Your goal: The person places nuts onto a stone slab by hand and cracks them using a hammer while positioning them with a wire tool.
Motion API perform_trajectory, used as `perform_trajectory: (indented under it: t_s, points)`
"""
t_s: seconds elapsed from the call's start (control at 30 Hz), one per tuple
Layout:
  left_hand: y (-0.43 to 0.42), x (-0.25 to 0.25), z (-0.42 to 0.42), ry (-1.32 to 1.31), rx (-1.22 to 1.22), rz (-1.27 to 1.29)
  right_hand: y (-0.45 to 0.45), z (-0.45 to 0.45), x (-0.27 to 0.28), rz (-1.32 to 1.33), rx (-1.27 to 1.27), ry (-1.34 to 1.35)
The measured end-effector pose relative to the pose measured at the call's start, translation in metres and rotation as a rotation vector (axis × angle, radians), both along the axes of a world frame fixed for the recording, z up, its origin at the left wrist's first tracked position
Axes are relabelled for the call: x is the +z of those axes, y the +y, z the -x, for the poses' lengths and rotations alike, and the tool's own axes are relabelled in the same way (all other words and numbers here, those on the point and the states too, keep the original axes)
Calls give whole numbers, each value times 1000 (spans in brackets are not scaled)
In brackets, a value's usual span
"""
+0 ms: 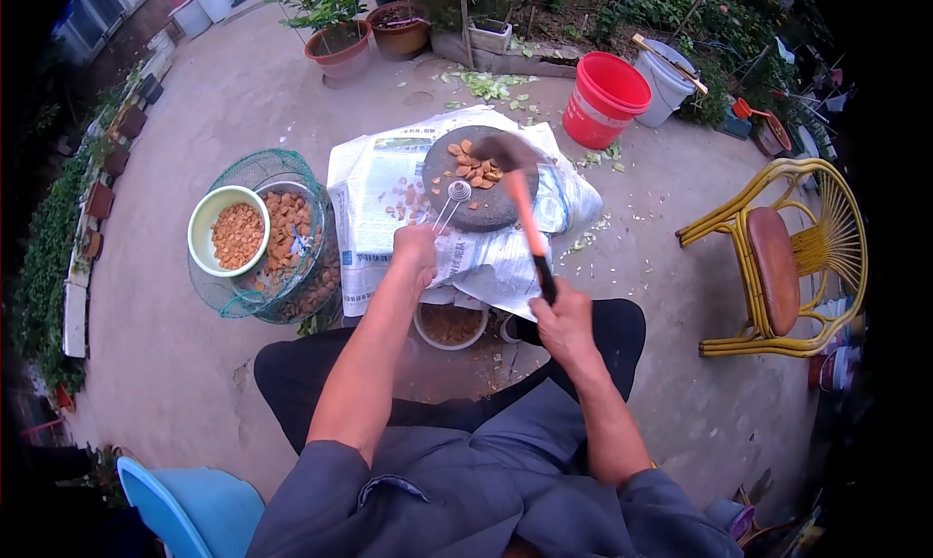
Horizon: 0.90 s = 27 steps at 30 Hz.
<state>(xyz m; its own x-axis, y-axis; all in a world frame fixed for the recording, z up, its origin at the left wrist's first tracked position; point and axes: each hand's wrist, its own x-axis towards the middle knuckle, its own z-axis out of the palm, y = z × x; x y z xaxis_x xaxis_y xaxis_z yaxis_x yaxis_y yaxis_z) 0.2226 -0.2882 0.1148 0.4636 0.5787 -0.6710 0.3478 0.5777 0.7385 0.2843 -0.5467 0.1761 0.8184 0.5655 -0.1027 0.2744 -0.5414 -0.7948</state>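
Hammer (526, 218) fills the clenched right grip (564, 323), while the left grip (416, 251) clasps a coiled-wire tool (459, 192).

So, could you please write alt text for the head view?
A person's right hand grips a partly blurred hammer over a round grey slab on newspaper; the left hand holds a wire tool near brown pieces on the slab.

The hammer handle (530, 227) is orange and black, the stone (489, 216) grey, the bucket (593, 121) red.
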Motion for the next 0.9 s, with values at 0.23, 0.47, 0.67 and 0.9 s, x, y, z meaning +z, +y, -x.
perform_trajectory:
  t_s: [0.23, 0.47, 0.67, 0.9]
  points:
    - [-14, 21, 2, 10, 43, 3, 6, 3, 35, 5, 29, -88]
    - [-11, 12, -1, 5, 76, -1, 16, -3, -14, 44, 96, -149]
    - [-7, 5, 2, -9, 64, 13, 14, 1, 35, -11, 33, -139]
    - [13, 2, 16, -17, 206, -79, -18, 5, 41, -191, -148, -62]
